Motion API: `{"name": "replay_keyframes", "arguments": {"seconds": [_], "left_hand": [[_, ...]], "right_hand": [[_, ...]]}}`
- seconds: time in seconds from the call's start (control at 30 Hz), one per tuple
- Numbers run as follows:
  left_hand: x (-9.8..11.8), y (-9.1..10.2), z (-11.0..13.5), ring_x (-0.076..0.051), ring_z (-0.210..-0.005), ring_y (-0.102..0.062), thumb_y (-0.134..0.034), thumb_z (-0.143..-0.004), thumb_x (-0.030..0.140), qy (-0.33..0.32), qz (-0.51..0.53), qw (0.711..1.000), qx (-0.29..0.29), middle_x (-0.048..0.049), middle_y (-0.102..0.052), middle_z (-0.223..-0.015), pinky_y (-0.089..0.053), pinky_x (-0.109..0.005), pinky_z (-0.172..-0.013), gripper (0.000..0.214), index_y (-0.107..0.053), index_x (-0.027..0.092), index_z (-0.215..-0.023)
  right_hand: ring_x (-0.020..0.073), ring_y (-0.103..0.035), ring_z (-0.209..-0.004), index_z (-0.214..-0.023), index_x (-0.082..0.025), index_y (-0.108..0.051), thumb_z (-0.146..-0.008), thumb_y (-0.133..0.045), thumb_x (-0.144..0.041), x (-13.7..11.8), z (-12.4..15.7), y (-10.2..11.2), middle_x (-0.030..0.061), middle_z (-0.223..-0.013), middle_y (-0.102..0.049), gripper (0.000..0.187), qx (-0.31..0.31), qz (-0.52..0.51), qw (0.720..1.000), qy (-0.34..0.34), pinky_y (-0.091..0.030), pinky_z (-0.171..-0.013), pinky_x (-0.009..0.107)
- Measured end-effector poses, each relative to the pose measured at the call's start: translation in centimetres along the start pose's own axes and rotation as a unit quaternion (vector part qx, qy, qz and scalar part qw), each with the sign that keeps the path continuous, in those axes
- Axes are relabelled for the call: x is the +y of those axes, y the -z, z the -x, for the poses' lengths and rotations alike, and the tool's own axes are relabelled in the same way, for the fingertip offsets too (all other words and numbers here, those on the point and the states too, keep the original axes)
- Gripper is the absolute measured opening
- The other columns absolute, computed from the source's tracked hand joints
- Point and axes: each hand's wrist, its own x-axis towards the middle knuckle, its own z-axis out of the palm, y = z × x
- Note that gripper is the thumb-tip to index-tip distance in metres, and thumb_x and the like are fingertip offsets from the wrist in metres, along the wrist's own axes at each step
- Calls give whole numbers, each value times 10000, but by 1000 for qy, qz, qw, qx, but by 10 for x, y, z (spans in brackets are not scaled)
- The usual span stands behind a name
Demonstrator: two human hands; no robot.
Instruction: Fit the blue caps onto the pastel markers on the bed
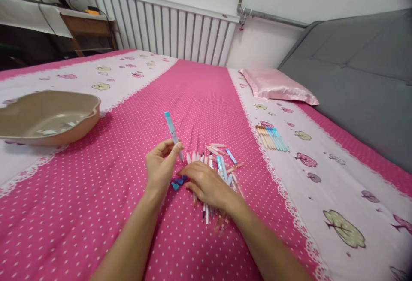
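Note:
My left hand is closed round a slim pen with a light blue top end, tilted with its narrow tip pointing down. Just right of it, my right hand is low over the bed, thumb and fingers apart beside several small blue caps. I cannot see anything between those fingers. Under and behind the right hand lies a loose heap of pen parts: white refills, pale pink barrels and a blue-and-white barrel. The hand hides part of the heap.
A row of brown-topped and blue-topped pens lies side by side to the right. A beige basin with a few small pieces inside stands at the left. Farther off are a pink pillow, grey headboard and white radiator.

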Motion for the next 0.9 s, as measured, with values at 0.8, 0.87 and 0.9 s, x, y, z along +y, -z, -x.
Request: {"name": "replay_keyframes", "arguments": {"seconds": [0.8,0.87,0.9], "left_hand": [[1,-2,3,-145,-730,-623,-771,-662,359,6,-10,1000,-24,-38,-702,-797,-479,-255,-717,277,-697,151,-831],[0,-2,2,-144,-730,-621,-772,-660,357,3,-8,1000,-23,-39,-701,-797,-479,-259,-724,282,-697,148,-834],[-1,-2,2,-143,-731,-622,-773,-659,355,3,-7,1000,-23,-41,-703,-801,-479,-259,-727,284,-697,147,-838]], "right_hand": [[188,-564,-973,-1019,-195,-641,-868,-574,-155,5,-2,-19,41,-974,-674,171,-29,98,994,31,-391,-907,329],[193,-569,-973,-1026,-190,-636,-865,-578,-155,5,-2,-18,45,-974,-674,174,-25,95,995,27,-396,-903,329],[196,-570,-972,-1026,-184,-633,-862,-584,-160,5,-2,-18,51,-972,-672,173,-23,96,995,23,-399,-902,330]]}}
